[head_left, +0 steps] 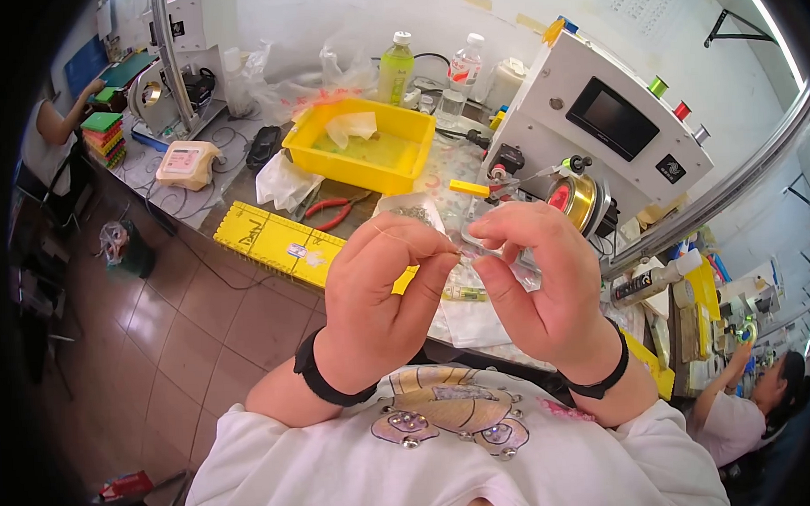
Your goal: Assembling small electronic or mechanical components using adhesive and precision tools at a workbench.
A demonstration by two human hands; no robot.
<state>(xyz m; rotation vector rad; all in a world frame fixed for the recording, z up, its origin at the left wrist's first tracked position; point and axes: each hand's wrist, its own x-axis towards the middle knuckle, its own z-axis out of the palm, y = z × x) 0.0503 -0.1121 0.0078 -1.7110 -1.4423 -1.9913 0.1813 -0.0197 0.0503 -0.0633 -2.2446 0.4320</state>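
Note:
My left hand point(375, 294) is raised over the front of the bench, thumb and forefinger pinched together. Between their tips is a thin, gold-coloured strand point(457, 252), like fine wire or thread; part of it seems to loop over my fingers, and its exact kind is too fine to make out. My right hand point(549, 279) curves close by on the right. Its thumb and forefinger are apart, with nothing visible between them. Beyond my hands lies a small white tray point(414, 204) of tiny pieces, partly hidden by my fingers.
A yellow basin point(358, 180) stands behind red-handled pliers point(332, 214) and a long yellow strip point(262, 238). At right rises a white machine point(556, 100) with a gold spool point(578, 204). Bottles point(396, 68) line the wall. Other people sit far left and right.

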